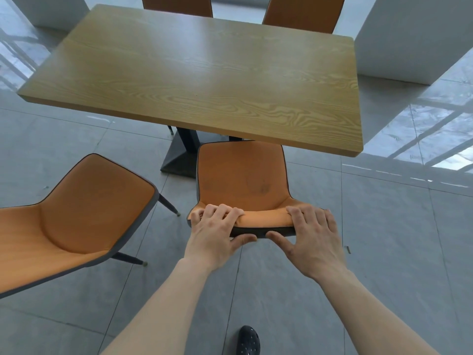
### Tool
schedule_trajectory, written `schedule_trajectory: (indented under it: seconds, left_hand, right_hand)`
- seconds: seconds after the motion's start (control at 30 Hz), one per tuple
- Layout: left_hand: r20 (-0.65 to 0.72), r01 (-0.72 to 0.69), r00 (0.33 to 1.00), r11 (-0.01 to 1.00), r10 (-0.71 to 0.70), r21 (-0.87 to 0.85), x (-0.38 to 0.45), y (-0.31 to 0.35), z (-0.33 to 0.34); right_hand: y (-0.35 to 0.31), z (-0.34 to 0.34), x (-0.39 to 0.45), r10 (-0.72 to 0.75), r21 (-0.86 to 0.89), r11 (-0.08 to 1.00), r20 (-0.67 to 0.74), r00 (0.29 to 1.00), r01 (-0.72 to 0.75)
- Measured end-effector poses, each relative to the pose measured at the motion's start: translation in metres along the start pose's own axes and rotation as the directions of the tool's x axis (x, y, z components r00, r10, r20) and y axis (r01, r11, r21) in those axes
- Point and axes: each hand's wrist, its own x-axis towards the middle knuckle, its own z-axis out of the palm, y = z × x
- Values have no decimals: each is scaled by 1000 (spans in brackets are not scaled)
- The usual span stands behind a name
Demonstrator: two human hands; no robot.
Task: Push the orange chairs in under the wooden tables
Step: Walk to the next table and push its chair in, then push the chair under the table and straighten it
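The top edge of the backrest of an orange padded chair with dark piping is clasped by both hands: the left hand and the right hand each have fingers curled over the front and a thumb behind. Its seat front lies just under the near edge of the rectangular light-wood worktop. A second orange chair stands apart on the left, on the grey tiled floor. Two orange chair backs are seen beyond the far edge.
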Motion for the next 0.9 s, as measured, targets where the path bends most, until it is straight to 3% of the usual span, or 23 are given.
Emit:
schedule_trajectory:
  seconds: [0.23, 0.43, 0.6, 0.9]
  left_hand:
    - [53, 16, 999, 1000, -15, -25, -13, 1, -14]
    - [-19, 74, 997, 995, -73, 60, -56, -50, -49]
    - [-100, 151, 985, 986, -143, 76, -125, -143, -93]
    - [-196, 274, 946, 960, -259, 52, -285, -362, -183]
  right_hand:
    - [-15, -9, -14, 0, 47, 999, 28, 1000, -1]
    - [-76, -18, -39, -19, 62, 998, 39, 999, 17]
    - [-177, -32, -59, -66, 66, 996, 76, 995, 61]
    - [-433, -56, -110, -191, 90, 979, 75, 979, 185]
